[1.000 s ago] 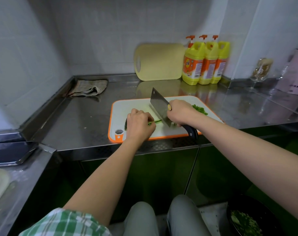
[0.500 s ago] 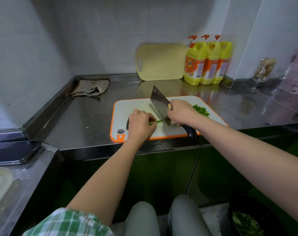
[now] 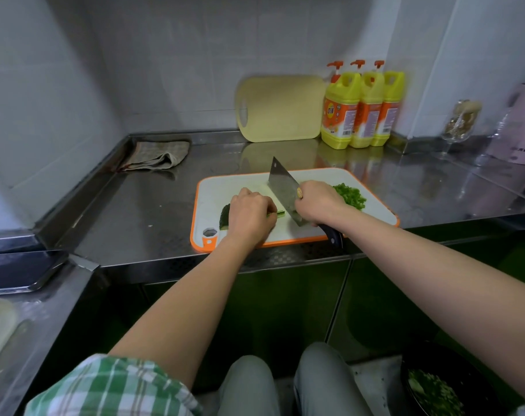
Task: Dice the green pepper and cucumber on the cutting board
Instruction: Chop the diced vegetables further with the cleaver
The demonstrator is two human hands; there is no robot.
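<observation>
Stainless steel table tucked into a white-tiled corner, pretty standard kitchen setup. Near the front edge sits a white cutting board with an orange rim. The left-hand grip is curled down over the cucumber, pinning it to the board, so only the dark green end pokes out on the left and a thin bit shows by the blade. The right-hand grip is wrapped tight round the black handle of a cleaver, blade tilted with its far tip raised and the near part down on the board just beside the left knuckles. Behind the right hand there's a little heap of diced green pepper on the right part of the board. Further back, a pale yellow board leans on the wall, with three yellow detergent bottles right beside it. A crumpled cloth lies in the back left corner. Off to the right there's a stemmed glass and something pink, too blurry to call. Down at the bottom right, a dark bowl holds chopped green stuff.
</observation>
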